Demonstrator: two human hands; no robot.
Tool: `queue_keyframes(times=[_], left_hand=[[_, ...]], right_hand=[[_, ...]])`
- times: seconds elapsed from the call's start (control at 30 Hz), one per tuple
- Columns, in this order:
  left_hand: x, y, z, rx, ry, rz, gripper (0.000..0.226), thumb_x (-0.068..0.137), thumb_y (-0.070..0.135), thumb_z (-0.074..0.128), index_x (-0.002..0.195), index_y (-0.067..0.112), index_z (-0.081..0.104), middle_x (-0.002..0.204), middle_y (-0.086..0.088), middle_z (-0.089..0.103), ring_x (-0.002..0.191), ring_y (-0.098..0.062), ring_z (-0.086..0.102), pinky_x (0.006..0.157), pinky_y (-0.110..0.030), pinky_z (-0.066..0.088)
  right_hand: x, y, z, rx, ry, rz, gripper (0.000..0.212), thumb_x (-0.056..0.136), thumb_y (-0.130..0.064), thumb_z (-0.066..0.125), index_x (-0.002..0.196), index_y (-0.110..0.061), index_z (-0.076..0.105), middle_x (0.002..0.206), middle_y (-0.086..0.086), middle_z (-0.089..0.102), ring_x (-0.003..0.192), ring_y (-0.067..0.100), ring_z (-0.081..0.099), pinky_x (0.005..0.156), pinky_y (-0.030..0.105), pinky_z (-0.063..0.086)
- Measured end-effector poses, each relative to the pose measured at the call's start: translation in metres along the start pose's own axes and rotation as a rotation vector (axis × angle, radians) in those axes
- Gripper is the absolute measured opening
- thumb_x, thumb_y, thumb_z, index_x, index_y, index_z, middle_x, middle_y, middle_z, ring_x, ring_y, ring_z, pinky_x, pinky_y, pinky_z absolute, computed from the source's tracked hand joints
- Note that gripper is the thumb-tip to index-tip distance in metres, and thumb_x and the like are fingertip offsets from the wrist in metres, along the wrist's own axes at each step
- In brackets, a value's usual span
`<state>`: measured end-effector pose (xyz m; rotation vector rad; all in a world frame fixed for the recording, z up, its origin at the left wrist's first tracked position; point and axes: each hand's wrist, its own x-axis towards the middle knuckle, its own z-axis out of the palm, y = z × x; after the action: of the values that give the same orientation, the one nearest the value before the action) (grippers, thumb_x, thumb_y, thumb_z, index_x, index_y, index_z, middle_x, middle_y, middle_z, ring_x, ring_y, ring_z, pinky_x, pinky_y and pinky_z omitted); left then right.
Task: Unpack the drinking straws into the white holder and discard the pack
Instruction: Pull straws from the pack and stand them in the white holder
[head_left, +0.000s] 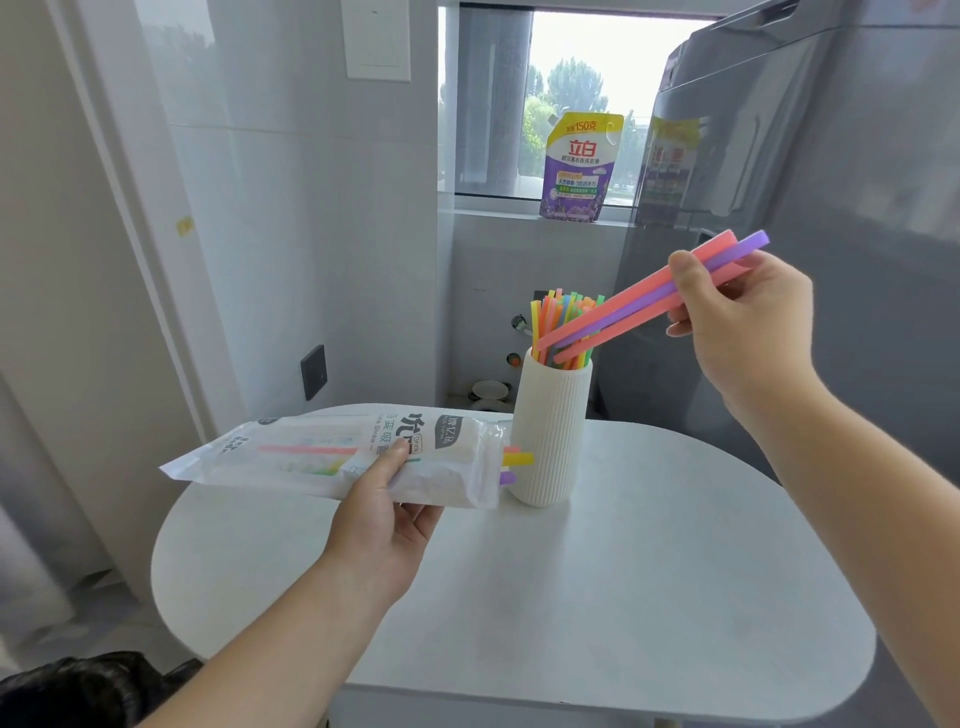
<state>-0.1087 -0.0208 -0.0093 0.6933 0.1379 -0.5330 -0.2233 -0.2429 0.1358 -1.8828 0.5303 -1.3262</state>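
Observation:
A white ribbed holder (545, 436) stands on the white table (649, 571), with several coloured straws (561, 306) upright inside it. My right hand (748, 322) holds a few pink and purple straws (639, 301) at a slant, their lower ends at the holder's mouth. My left hand (384, 519) grips the clear and white straw pack (337, 457) level above the table, just left of the holder. A few straw ends (517, 460) stick out of the pack's open right end, next to the holder's wall.
A purple and yellow detergent pouch (576, 166) stands on the window sill at the back. A tall grey appliance (805, 208) rises at the right behind the table. A black bag (78, 691) lies at the lower left by the floor.

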Motion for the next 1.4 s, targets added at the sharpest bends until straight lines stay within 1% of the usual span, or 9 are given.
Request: queue_keyframes(times=[0.07, 0.57, 0.7, 0.87, 0.93, 1.0, 1.1, 1.23, 1.4], left_hand=[[0.000, 0.000, 0.000, 0.003, -0.004, 0.000, 0.035, 0.093, 0.012, 0.070, 0.128, 0.016, 0.067, 0.099, -0.003, 0.082, 0.079, -0.015, 0.079, 0.055, -0.028, 0.062], [-0.001, -0.001, 0.001, 0.021, -0.017, 0.000, 0.036, 0.093, 0.012, 0.070, 0.129, 0.016, 0.067, 0.104, -0.004, 0.081, 0.082, -0.016, 0.080, 0.055, -0.028, 0.062], [-0.001, -0.002, 0.001, 0.031, -0.017, -0.009, 0.033, 0.094, 0.012, 0.069, 0.127, 0.016, 0.067, 0.103, -0.003, 0.082, 0.081, -0.016, 0.079, 0.057, -0.028, 0.063], [-0.001, -0.003, 0.001, 0.041, -0.013, -0.007, 0.036, 0.093, 0.013, 0.070, 0.129, 0.016, 0.067, 0.106, -0.004, 0.081, 0.082, -0.017, 0.080, 0.055, -0.028, 0.062], [-0.002, -0.002, 0.001, 0.043, -0.018, -0.009, 0.034, 0.094, 0.012, 0.070, 0.128, 0.016, 0.067, 0.104, -0.004, 0.081, 0.081, -0.017, 0.079, 0.055, -0.028, 0.062], [-0.002, -0.002, 0.001, 0.048, -0.026, -0.011, 0.033, 0.094, 0.012, 0.069, 0.127, 0.015, 0.067, 0.102, -0.003, 0.082, 0.080, -0.016, 0.079, 0.055, -0.028, 0.062], [-0.001, -0.001, 0.001, 0.053, -0.027, -0.008, 0.034, 0.094, 0.013, 0.069, 0.128, 0.016, 0.067, 0.101, -0.003, 0.082, 0.080, -0.016, 0.079, 0.054, -0.027, 0.061], [-0.001, -0.002, 0.001, 0.055, -0.029, -0.009, 0.036, 0.094, 0.012, 0.069, 0.130, 0.016, 0.066, 0.101, -0.003, 0.082, 0.079, -0.016, 0.079, 0.054, -0.027, 0.060], [-0.003, -0.002, 0.002, 0.053, -0.026, -0.014, 0.037, 0.094, 0.012, 0.069, 0.131, 0.015, 0.066, 0.099, -0.003, 0.082, 0.076, -0.016, 0.079, 0.052, -0.027, 0.060]], right_hand=[[0.001, -0.001, 0.001, -0.042, -0.009, -0.015, 0.018, 0.094, -0.033, 0.066, 0.080, -0.022, 0.068, 0.069, -0.003, 0.069, 0.049, 0.006, 0.065, 0.065, 0.028, 0.060], [0.019, -0.001, 0.032, -0.234, -0.233, -0.012, 0.027, 0.094, -0.035, 0.066, 0.089, -0.009, 0.070, 0.080, 0.004, 0.073, 0.073, 0.024, 0.072, 0.075, 0.044, 0.061], [0.027, -0.001, 0.046, -0.366, -0.352, -0.035, 0.034, 0.094, -0.039, 0.064, 0.087, -0.005, 0.067, 0.070, 0.003, 0.061, 0.058, 0.014, 0.053, 0.056, 0.029, 0.048], [0.030, 0.010, 0.064, -0.529, -0.455, -0.092, 0.028, 0.089, -0.046, 0.067, 0.080, -0.020, 0.061, 0.096, 0.006, 0.057, 0.093, 0.025, 0.057, 0.080, 0.037, 0.052], [0.028, 0.018, 0.070, -0.555, -0.457, -0.100, 0.043, 0.085, -0.052, 0.069, 0.110, -0.019, 0.063, 0.112, 0.005, 0.059, 0.107, 0.027, 0.056, 0.091, 0.044, 0.054], [0.024, 0.021, 0.072, -0.493, -0.427, -0.090, 0.071, 0.082, -0.051, 0.073, 0.140, -0.020, 0.045, 0.125, 0.004, 0.059, 0.115, 0.025, 0.056, 0.096, 0.045, 0.053], [0.018, 0.022, 0.072, -0.449, -0.417, -0.167, 0.087, 0.085, -0.041, 0.075, 0.154, -0.028, 0.025, 0.143, 0.002, 0.053, 0.128, 0.024, 0.050, 0.101, 0.046, 0.049], [0.009, 0.021, 0.072, -0.670, -0.500, -0.383, 0.064, 0.101, -0.041, 0.051, 0.157, -0.024, 0.025, 0.161, -0.001, 0.035, 0.147, 0.026, 0.029, 0.115, 0.049, 0.029], [0.007, 0.032, 0.073, -0.855, -0.580, -0.500, 0.050, 0.106, -0.038, 0.033, 0.150, -0.016, 0.042, 0.166, 0.003, 0.025, 0.154, 0.025, 0.012, 0.120, 0.047, 0.016]])
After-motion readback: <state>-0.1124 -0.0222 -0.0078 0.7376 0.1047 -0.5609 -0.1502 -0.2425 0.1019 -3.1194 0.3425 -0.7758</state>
